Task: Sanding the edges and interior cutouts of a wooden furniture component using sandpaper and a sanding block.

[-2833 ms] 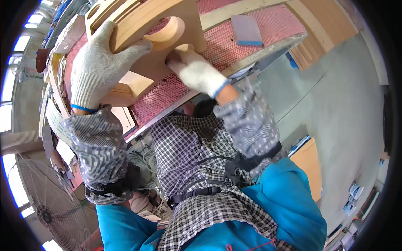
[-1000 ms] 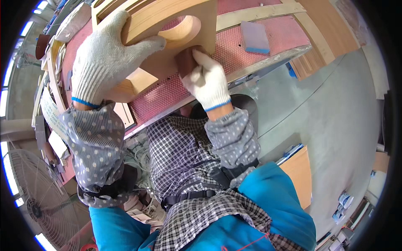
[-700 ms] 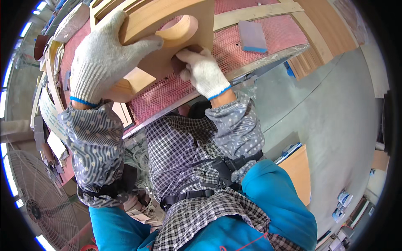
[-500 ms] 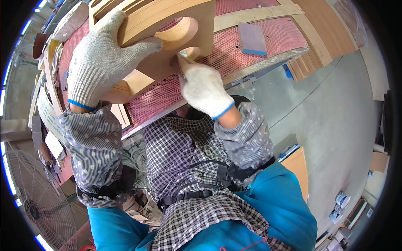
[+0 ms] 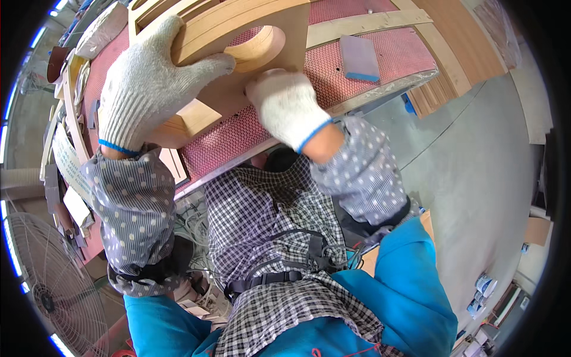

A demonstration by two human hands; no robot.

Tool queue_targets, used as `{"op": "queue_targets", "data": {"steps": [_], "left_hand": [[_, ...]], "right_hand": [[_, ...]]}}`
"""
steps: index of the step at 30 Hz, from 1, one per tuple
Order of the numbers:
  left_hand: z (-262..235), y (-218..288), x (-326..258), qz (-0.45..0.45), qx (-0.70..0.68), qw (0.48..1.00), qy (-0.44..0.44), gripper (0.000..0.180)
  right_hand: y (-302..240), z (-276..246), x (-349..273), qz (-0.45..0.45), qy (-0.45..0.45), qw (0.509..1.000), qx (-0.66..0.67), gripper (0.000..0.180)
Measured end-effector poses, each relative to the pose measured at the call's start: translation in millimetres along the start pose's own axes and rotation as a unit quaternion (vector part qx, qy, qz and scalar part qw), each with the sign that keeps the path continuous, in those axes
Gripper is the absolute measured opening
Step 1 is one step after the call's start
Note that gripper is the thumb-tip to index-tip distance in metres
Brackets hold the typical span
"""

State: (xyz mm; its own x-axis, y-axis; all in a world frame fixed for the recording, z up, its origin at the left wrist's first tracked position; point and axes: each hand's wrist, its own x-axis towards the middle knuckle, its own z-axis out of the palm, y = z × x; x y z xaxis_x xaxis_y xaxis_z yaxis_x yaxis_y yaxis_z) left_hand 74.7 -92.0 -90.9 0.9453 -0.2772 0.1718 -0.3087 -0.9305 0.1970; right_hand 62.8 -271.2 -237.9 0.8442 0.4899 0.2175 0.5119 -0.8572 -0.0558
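A wooden piece (image 5: 256,21) with a curved edge and rounded cutouts stands on the pink textured mat (image 5: 404,53) of the workbench. My left hand (image 5: 146,83), in a white knitted glove, grips it from the left, the thumb pressed along the wood beside a cutout. My right hand (image 5: 284,104), gloved the same way and slightly blurred, is closed against the lower part of the piece, just below the round cutout. Its fingertips are hidden, so whatever they hold does not show. To the right lies a grey block (image 5: 358,56) with a blue underside.
A pale wooden strip (image 5: 363,27) crosses the mat behind the block. Brown boards (image 5: 458,44) lean beyond the bench's right end. A large fan (image 5: 53,291) stands at the lower left, near paper and scraps on the bench. Hoses or cables (image 5: 196,229) hang below the bench.
My right hand has shifted slightly up along the wood and turned, its elbow swinging outward to the right. My left hand keeps its hold, and the wooden piece has hardly moved.
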Motion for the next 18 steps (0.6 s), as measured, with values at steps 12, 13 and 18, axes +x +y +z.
{"op": "queue_targets", "data": {"steps": [12, 13, 18], "left_hand": [[1, 7, -2, -0.017, -0.003, 1.000, 0.010, 0.064], [2, 8, -2, -0.009, -0.005, 1.000, 0.009, 0.065], [1, 4, -2, -0.022, -0.022, 0.999, -0.013, 0.067]], "right_hand": [[-9, 7, -16, 0.003, 0.094, 0.995, -0.040, 0.024], [-8, 7, -18, 0.009, 0.125, 0.992, -0.019, 0.019], [-16, -17, 26, 0.085, -0.215, 0.973, -0.026, 0.016]]}}
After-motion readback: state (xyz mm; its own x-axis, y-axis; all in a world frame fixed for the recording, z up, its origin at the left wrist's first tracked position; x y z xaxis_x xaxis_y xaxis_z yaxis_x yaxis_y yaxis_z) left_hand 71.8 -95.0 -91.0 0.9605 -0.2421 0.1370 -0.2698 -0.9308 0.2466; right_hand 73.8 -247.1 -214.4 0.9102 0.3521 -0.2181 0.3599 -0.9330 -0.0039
